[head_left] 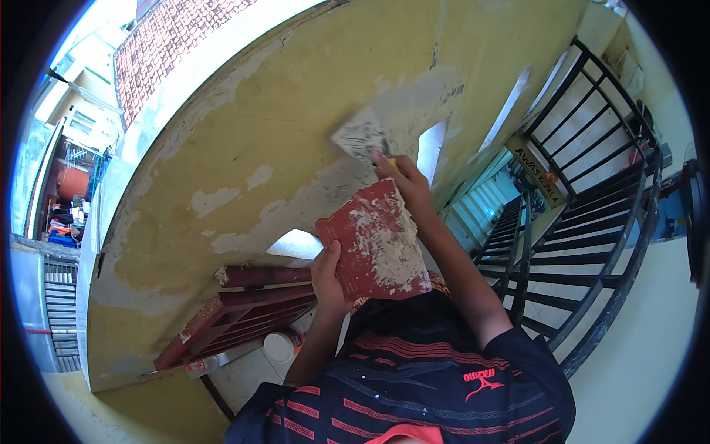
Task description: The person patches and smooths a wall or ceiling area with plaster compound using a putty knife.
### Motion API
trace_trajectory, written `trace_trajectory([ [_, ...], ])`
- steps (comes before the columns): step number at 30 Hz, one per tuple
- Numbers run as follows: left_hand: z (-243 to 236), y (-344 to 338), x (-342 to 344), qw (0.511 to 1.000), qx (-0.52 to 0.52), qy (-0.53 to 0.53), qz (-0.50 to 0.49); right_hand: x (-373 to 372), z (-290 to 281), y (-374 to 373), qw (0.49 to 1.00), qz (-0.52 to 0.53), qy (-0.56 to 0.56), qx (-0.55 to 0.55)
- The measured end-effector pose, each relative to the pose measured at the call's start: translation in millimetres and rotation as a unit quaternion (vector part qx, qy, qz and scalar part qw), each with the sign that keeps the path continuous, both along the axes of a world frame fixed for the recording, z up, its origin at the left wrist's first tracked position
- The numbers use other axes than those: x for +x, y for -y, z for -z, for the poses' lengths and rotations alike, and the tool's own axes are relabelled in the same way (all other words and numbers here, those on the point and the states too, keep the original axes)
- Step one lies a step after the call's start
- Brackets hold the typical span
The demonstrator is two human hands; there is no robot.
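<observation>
My left hand grips a flat red plastic board by its left edge, thumb on top. Pale putty is smeared thickly over the board's right half. In my right hand is a putty knife, fingers closed around its handle. Its wide blade, coated with whitish putty and slightly blurred, is at the wall just beyond the board. The yellow wall has grey-white patches of filler and peeled paint around the blade. Part of the handle is hidden in my fingers.
A red slatted wooden frame leans by the wall at lower left, with a white tub beside it. Black metal railings and a stairwell lie to the right. Narrow slots pierce the wall. A tiled roof shows beyond it.
</observation>
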State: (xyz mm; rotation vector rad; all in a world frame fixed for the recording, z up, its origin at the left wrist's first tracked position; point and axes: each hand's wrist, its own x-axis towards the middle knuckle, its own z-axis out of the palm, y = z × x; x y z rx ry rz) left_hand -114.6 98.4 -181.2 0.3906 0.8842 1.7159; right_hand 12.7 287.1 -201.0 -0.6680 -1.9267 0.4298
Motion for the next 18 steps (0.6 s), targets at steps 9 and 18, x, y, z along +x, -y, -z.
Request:
trace_trajectory([
  [9,-7,9,9,0.999,0.039,0.015,-0.012,30,161,1,0.942,-0.101,-0.113,-0.301],
  [18,7,16,8,0.999,-0.012,0.012,-0.033,-26,11,2,0.996,-0.012,-0.088,-0.022],
])
